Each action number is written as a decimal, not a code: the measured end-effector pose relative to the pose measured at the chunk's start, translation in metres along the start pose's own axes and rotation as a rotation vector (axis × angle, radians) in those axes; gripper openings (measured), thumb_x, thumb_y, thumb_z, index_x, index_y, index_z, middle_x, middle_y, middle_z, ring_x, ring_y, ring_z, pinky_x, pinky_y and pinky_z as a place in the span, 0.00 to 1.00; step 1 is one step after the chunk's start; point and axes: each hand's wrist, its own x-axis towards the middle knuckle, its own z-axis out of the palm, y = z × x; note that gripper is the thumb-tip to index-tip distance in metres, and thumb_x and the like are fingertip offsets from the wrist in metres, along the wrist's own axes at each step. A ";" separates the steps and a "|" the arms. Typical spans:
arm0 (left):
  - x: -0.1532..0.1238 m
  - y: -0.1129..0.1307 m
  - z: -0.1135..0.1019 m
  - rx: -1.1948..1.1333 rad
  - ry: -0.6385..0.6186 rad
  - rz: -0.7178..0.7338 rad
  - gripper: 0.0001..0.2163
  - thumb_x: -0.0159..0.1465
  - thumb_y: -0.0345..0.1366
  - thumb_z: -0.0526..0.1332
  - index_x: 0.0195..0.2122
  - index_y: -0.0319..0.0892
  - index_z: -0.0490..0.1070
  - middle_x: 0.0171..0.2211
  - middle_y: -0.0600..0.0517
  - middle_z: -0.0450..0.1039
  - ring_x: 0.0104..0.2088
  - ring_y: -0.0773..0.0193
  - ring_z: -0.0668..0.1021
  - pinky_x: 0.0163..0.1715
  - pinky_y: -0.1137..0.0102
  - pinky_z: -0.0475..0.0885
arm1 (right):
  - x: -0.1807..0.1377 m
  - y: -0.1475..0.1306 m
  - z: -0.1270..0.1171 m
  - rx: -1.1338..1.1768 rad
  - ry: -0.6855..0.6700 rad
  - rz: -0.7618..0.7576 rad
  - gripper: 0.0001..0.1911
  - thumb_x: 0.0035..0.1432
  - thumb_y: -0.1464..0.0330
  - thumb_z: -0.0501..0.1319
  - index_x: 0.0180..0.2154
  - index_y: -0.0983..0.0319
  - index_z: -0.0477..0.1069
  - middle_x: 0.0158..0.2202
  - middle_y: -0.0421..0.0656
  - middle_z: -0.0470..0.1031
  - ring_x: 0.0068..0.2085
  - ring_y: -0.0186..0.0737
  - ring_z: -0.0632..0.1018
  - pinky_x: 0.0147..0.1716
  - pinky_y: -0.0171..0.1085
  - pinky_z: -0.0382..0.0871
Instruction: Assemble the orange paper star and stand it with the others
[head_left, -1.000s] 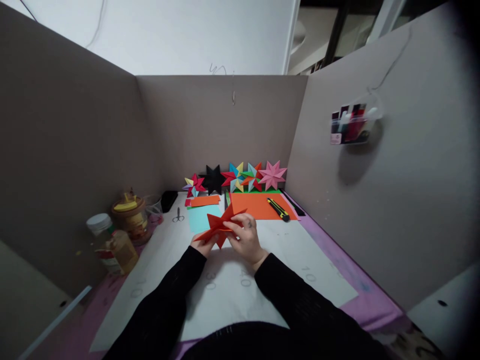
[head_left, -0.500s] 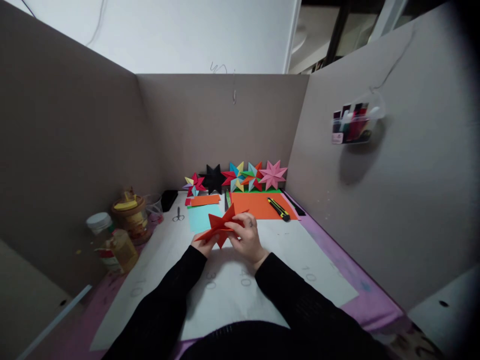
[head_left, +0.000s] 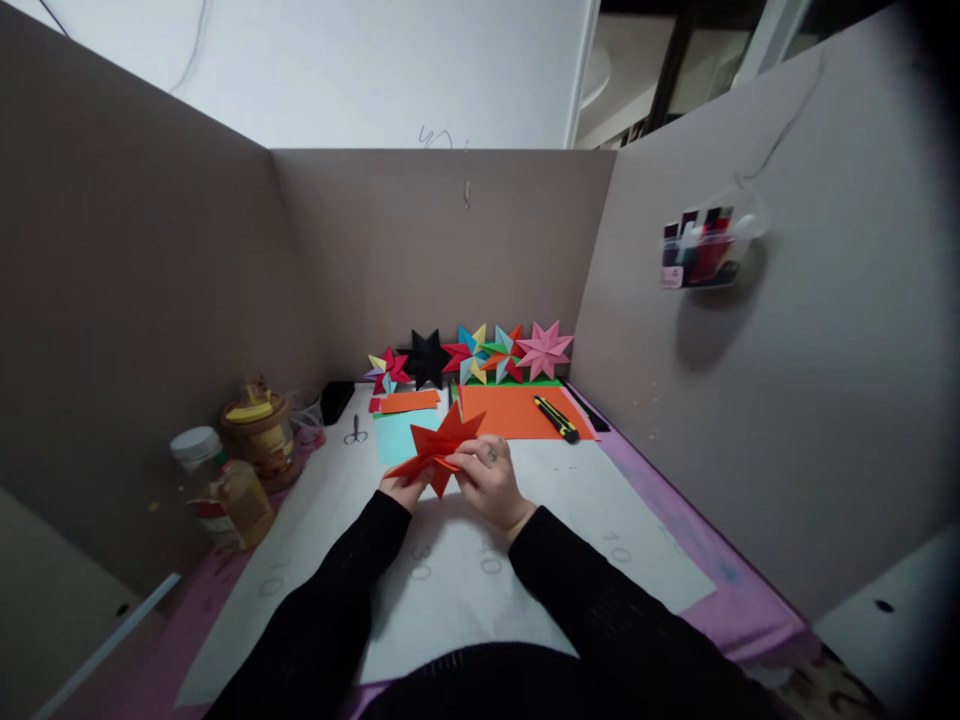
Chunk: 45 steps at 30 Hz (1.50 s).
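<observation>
An orange-red folded paper star (head_left: 447, 438) is held up over the white sheet, its points spreading away from me. My left hand (head_left: 407, 488) grips it from below at the left, fingers partly hidden under the paper. With fingers pinched together, my right hand (head_left: 493, 480) holds the star's right side near its centre; a ring shows on one finger. Just beyond the star lie a light blue paper (head_left: 394, 432) and an orange paper sheet (head_left: 501, 408). A yellow and black utility knife (head_left: 556, 418) rests on the orange sheet.
Several finished paper stars (head_left: 471, 352) lean along the back wall. Small scissors (head_left: 356, 431) lie at the left, near a phone-like black object (head_left: 337, 402). A glue bottle (head_left: 232, 497) and a brown jar (head_left: 260, 430) stand far left. A plastic cup (head_left: 716, 240) hangs on the right wall.
The star has turned slightly, so more of its upper points show above my right hand. My right fingers have shifted a little to the left along the paper.
</observation>
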 end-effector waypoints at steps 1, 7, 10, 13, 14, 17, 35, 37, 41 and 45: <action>0.000 0.000 0.000 0.000 0.005 0.003 0.14 0.54 0.40 0.60 0.38 0.36 0.75 0.32 0.47 0.78 0.33 0.55 0.78 0.29 0.66 0.73 | 0.000 0.000 0.000 0.008 -0.009 -0.005 0.10 0.52 0.74 0.57 0.37 0.59 0.72 0.35 0.42 0.73 0.39 0.40 0.67 0.42 0.42 0.60; 0.003 -0.007 -0.003 0.009 -0.032 0.022 0.13 0.54 0.40 0.61 0.37 0.39 0.75 0.35 0.47 0.78 0.37 0.52 0.78 0.35 0.61 0.74 | -0.001 0.001 0.003 0.046 -0.045 0.018 0.10 0.53 0.75 0.55 0.36 0.59 0.71 0.34 0.41 0.76 0.38 0.40 0.68 0.41 0.42 0.60; 0.004 -0.008 -0.003 -0.010 -0.043 0.054 0.10 0.53 0.40 0.62 0.35 0.43 0.76 0.34 0.49 0.78 0.38 0.52 0.77 0.38 0.60 0.74 | 0.000 0.002 0.003 0.069 -0.032 0.062 0.09 0.53 0.74 0.55 0.35 0.59 0.71 0.30 0.42 0.74 0.37 0.41 0.68 0.40 0.42 0.61; 0.005 -0.004 -0.004 0.008 -0.091 0.085 0.10 0.53 0.39 0.62 0.35 0.43 0.76 0.33 0.49 0.78 0.38 0.52 0.77 0.40 0.60 0.74 | 0.000 0.003 0.003 0.087 0.026 0.131 0.08 0.53 0.73 0.56 0.36 0.60 0.70 0.32 0.44 0.71 0.38 0.42 0.69 0.40 0.43 0.63; 0.004 -0.002 -0.003 0.016 -0.103 0.093 0.11 0.53 0.39 0.62 0.36 0.42 0.75 0.33 0.48 0.78 0.38 0.52 0.78 0.40 0.60 0.74 | 0.000 0.004 0.004 0.100 0.045 0.155 0.09 0.53 0.72 0.56 0.38 0.61 0.69 0.32 0.45 0.70 0.37 0.42 0.69 0.40 0.43 0.63; 0.002 0.001 -0.002 0.034 -0.117 0.088 0.13 0.54 0.39 0.61 0.37 0.38 0.75 0.32 0.46 0.78 0.36 0.52 0.78 0.38 0.60 0.75 | -0.002 0.007 0.007 0.154 0.097 0.224 0.11 0.53 0.70 0.57 0.40 0.62 0.64 0.31 0.43 0.68 0.35 0.40 0.70 0.38 0.42 0.66; 0.003 -0.007 -0.001 -0.073 -0.023 0.039 0.14 0.53 0.42 0.63 0.38 0.42 0.75 0.37 0.47 0.77 0.41 0.52 0.77 0.42 0.60 0.74 | 0.004 0.007 -0.002 0.106 -0.003 0.077 0.12 0.53 0.68 0.60 0.42 0.57 0.73 0.28 0.42 0.72 0.35 0.40 0.70 0.37 0.42 0.65; 0.003 -0.009 -0.001 -0.067 -0.023 0.036 0.13 0.53 0.42 0.63 0.37 0.43 0.75 0.38 0.47 0.77 0.41 0.51 0.77 0.42 0.59 0.74 | 0.005 0.008 -0.002 0.089 -0.028 0.061 0.13 0.53 0.68 0.61 0.43 0.57 0.72 0.29 0.42 0.73 0.37 0.41 0.69 0.38 0.43 0.64; 0.004 -0.010 -0.002 -0.043 -0.049 0.050 0.12 0.54 0.40 0.62 0.37 0.42 0.75 0.38 0.48 0.77 0.41 0.52 0.77 0.42 0.59 0.74 | 0.004 0.008 -0.001 0.055 -0.066 0.033 0.13 0.53 0.68 0.60 0.42 0.58 0.72 0.30 0.42 0.75 0.38 0.42 0.67 0.41 0.44 0.62; 0.004 -0.007 -0.002 -0.038 -0.068 0.068 0.11 0.54 0.38 0.62 0.37 0.41 0.75 0.36 0.49 0.78 0.40 0.54 0.77 0.42 0.62 0.74 | 0.002 0.009 0.000 0.015 -0.084 -0.002 0.10 0.54 0.68 0.59 0.40 0.58 0.72 0.31 0.42 0.74 0.38 0.41 0.67 0.41 0.44 0.61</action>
